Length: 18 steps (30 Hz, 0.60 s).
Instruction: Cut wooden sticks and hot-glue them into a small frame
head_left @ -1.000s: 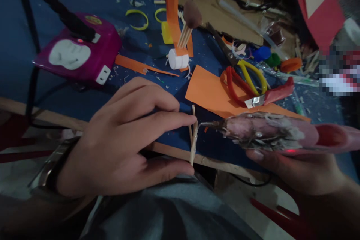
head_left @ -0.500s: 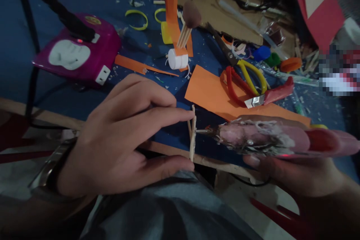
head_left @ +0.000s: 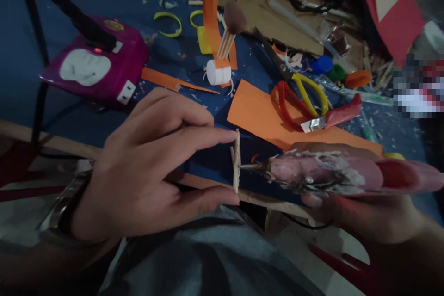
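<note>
Stick (head_left: pixel 236 173) sits mid-frame, pinched endwise between thumb and forefinger of left hand (head_left: pixel 145 166); right hand (head_left: pixel 371 215) grips glue gun (head_left: pixel 322 172).

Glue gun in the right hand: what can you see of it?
The glue gun has a dull pink, plastic-looking body, its front crusted with ragged greyish residue. A darker red hollow shows toward the rear. Its thin, metal-looking nozzle points left, the tip at the small wooden stick pinched in the left hand; whether they touch is unclear. The right hand grips it, hiding the handle.
</note>
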{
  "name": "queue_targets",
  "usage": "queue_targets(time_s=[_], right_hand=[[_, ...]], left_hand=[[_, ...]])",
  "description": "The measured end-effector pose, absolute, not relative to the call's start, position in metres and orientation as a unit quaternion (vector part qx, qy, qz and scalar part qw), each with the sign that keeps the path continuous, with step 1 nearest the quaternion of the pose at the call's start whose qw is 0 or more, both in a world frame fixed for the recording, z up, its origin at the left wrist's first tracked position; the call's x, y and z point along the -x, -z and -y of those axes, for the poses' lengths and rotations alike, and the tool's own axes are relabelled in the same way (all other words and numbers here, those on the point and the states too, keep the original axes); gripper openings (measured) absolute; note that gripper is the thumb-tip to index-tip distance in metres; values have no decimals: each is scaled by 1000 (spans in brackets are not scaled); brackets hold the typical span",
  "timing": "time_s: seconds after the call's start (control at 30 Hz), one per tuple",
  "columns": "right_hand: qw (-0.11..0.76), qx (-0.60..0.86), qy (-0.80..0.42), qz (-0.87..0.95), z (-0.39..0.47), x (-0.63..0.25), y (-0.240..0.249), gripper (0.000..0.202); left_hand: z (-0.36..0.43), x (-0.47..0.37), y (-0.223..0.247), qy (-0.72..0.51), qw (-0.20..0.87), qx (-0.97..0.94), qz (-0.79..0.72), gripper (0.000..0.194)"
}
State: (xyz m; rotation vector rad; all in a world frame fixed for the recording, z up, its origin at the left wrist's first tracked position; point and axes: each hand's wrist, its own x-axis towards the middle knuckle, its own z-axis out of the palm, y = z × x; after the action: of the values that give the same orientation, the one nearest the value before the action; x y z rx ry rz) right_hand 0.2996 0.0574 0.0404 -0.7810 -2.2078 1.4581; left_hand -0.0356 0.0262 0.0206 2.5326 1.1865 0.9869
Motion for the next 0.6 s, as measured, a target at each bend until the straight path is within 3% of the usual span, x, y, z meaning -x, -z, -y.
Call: queue_targets(time_s=[0.6], right_hand=[[173, 266, -486, 814, -60, -301, -43, 65]], left_hand=[[-26, 38, -21, -312, 87, -865, -384, 49]])
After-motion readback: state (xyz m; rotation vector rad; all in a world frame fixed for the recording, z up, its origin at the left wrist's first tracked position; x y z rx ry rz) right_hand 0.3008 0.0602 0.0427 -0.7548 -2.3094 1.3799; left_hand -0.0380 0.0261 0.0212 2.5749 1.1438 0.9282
